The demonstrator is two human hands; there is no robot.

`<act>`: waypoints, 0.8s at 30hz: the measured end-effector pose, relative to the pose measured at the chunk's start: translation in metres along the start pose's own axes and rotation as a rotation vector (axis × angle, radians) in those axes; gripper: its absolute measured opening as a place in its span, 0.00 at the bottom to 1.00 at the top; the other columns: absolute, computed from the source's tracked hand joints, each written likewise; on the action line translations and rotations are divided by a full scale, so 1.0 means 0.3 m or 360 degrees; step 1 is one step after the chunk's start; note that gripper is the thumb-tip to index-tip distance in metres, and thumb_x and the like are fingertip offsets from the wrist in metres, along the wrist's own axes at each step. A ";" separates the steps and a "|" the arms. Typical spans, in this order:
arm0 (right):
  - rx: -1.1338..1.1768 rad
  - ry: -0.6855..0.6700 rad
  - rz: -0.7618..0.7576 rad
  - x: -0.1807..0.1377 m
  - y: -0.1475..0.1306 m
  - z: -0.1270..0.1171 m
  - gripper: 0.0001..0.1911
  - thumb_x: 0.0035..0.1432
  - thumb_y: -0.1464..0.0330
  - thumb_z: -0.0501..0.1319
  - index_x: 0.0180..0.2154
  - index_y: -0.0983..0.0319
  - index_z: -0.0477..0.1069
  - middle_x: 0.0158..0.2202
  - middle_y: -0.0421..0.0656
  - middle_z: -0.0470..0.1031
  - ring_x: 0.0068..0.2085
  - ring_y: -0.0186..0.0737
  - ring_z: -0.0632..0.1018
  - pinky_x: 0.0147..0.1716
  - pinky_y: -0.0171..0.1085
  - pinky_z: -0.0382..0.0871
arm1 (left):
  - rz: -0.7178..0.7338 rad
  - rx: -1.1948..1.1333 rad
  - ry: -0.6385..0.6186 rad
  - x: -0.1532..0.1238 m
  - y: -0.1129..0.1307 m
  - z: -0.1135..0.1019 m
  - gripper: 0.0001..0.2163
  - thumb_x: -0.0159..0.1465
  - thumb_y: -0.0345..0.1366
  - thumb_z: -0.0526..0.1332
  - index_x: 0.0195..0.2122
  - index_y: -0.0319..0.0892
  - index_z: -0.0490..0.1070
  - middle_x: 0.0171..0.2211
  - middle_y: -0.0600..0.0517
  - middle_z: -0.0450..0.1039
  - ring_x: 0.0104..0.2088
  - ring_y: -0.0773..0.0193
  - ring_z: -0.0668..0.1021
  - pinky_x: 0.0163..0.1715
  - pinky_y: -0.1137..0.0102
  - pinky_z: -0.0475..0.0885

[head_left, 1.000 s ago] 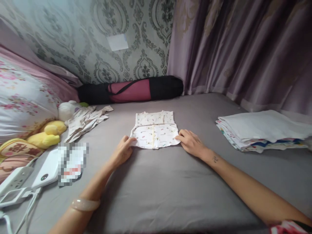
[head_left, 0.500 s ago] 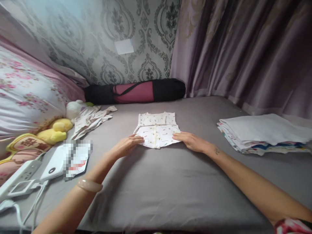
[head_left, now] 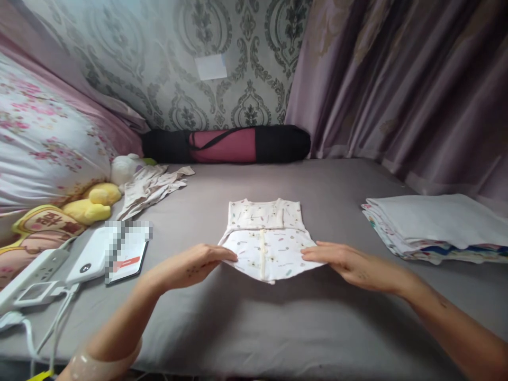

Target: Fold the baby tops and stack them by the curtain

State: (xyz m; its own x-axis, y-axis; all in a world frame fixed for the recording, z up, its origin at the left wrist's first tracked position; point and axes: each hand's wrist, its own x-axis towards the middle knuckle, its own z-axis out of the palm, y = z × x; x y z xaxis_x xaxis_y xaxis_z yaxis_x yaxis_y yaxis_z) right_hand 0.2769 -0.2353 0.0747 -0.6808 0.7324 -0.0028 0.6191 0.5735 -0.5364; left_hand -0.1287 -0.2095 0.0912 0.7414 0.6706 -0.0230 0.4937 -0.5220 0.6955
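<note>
A small white baby shirt (head_left: 257, 243) with tiny prints and a pale yellow strip down its middle lies partly folded on the grey bed sheet (head_left: 254, 323). Its far part is doubled over into a flat band. My left hand (head_left: 194, 267) pinches the near left corner, fingers on top and the thumb hidden. At the near right corner, my right hand (head_left: 349, 264) grips the cloth in the same way. The near edge, raised a little off the sheet, sags toward the middle and casts a shadow.
To the right lies a stack of folded cloths (head_left: 428, 222). A black and red long bag (head_left: 226, 145) rests along the wall. On the left are a crumpled cloth (head_left: 154, 185), plush toys (head_left: 89, 203), a white power bank (head_left: 93, 259), a phone (head_left: 129, 259) and a power strip (head_left: 35, 275).
Both hands have drawn the baby shirt toward me, and its near edge has lifted. It appears larger and nearer. The camera view has shifted slightly.
</note>
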 end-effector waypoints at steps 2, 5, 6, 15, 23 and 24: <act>0.0121 -0.0040 0.0039 0.004 -0.013 -0.009 0.26 0.62 0.75 0.49 0.55 0.49 0.72 0.55 0.37 0.74 0.58 0.39 0.72 0.59 0.40 0.64 | -0.0113 -0.0090 -0.0013 -0.002 -0.010 0.008 0.15 0.67 0.37 0.53 0.51 0.48 0.75 0.44 0.49 0.79 0.43 0.60 0.79 0.46 0.66 0.73; 0.0333 -0.0021 0.0188 0.055 -0.010 -0.036 0.20 0.64 0.70 0.50 0.50 0.54 0.75 0.50 0.40 0.78 0.51 0.40 0.77 0.53 0.39 0.69 | -0.0286 -0.0224 0.0034 0.030 -0.043 -0.001 0.14 0.66 0.42 0.55 0.47 0.45 0.76 0.34 0.51 0.77 0.33 0.63 0.77 0.35 0.71 0.72; 0.0390 0.0022 0.0261 0.079 -0.004 -0.048 0.18 0.64 0.67 0.51 0.49 0.55 0.76 0.47 0.40 0.79 0.48 0.41 0.78 0.50 0.38 0.70 | -0.0321 -0.0279 0.0089 0.046 -0.055 -0.010 0.15 0.66 0.44 0.56 0.46 0.44 0.76 0.32 0.52 0.76 0.31 0.64 0.75 0.32 0.73 0.70; 0.0899 0.0690 0.0527 0.320 0.182 -0.060 0.18 0.51 0.57 0.63 0.39 0.64 0.77 0.36 0.44 0.80 0.36 0.41 0.78 0.35 0.37 0.71 | -0.0441 -0.0602 0.0679 0.300 -0.187 -0.073 0.19 0.55 0.49 0.62 0.40 0.37 0.75 0.31 0.52 0.75 0.33 0.62 0.75 0.32 0.72 0.69; 0.0240 0.1105 0.1227 0.423 0.291 0.086 0.19 0.61 0.66 0.54 0.49 0.68 0.72 0.44 0.53 0.79 0.44 0.46 0.79 0.45 0.40 0.70 | -0.1083 -0.0452 0.1232 0.407 -0.296 0.022 0.22 0.59 0.47 0.60 0.48 0.35 0.68 0.36 0.45 0.75 0.33 0.60 0.77 0.29 0.71 0.70; 0.0155 0.1078 0.1218 0.422 0.278 0.092 0.20 0.61 0.67 0.54 0.52 0.69 0.70 0.46 0.54 0.78 0.47 0.47 0.78 0.47 0.41 0.70 | -0.1100 -0.0383 0.1225 0.401 -0.296 0.027 0.22 0.60 0.45 0.60 0.51 0.36 0.66 0.38 0.45 0.75 0.34 0.60 0.77 0.31 0.70 0.70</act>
State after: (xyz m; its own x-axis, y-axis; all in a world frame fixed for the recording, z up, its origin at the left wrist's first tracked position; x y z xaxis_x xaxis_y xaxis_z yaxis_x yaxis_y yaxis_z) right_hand 0.2317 -0.1049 0.0063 0.2658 0.9600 0.0877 0.7397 -0.1448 -0.6571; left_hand -0.0796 -0.0869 0.0209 -0.1948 0.9787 -0.0651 0.5326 0.1612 0.8309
